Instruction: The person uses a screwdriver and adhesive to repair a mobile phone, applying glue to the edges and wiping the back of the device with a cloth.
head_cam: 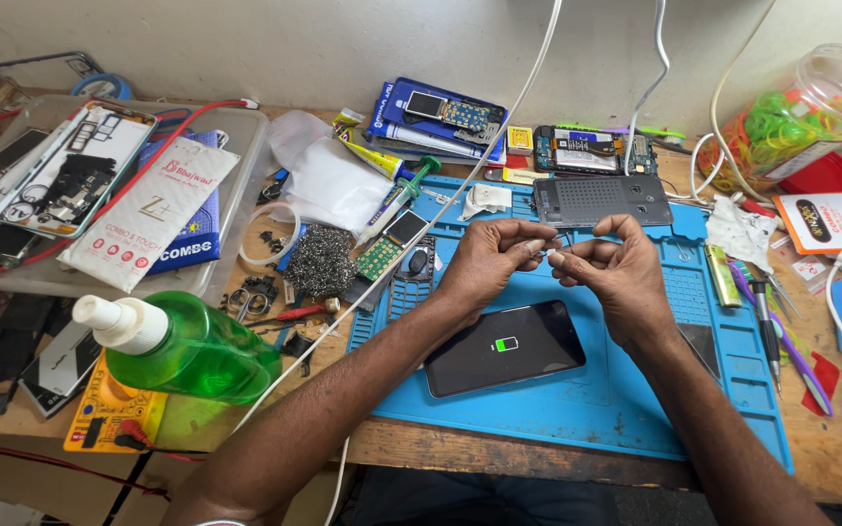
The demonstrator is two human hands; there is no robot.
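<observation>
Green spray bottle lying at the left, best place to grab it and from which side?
Take the green spray bottle around its wide body, coming from above. It lies on its side on the table edge, white nozzle pointing left, so the rounded flank faces up with room either side. The nozzle neck is narrower and a worse grip. Both hands, left hand and right hand, are busy over the blue mat.

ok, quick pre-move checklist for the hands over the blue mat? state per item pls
1. Left hand pinching the small thin part at its fingertips: ok.
2. Right hand meeting that part from the other side: ok, fingertips close together.
3. What the part is, and whether it is whole: cannot tell, too small.
4. Black smartphone lying flat on the blue silicone work mat, below the hands, screen showing a green battery icon: ok.
5. White cable running across the mat beside the left hand: not ok, close to the work.
6. Green spray bottle lying on its side off the mat: ok, apart from the hands.
</observation>
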